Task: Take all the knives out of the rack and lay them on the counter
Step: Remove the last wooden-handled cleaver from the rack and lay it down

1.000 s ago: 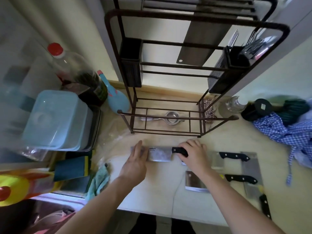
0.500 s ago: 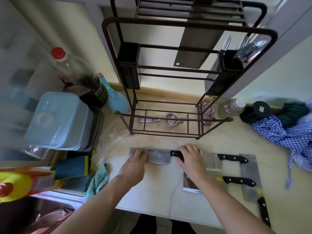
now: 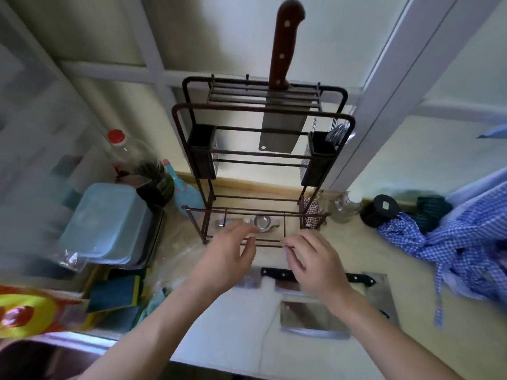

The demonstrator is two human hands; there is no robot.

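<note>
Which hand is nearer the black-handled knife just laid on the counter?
Right. The right hand hovers directly over the black-handled knife, covering part of its handle. The left hand is raised beside it, over the blade end, reaching toward the rack. Both are empty.

One brown-handled cleaver (image 3: 279, 124) stands blade-down in my rack (image 3: 263, 111). Black-handled cleavers (image 3: 312, 316) lie flat on the surface (image 3: 233, 338), side by side below the rack.
</note>
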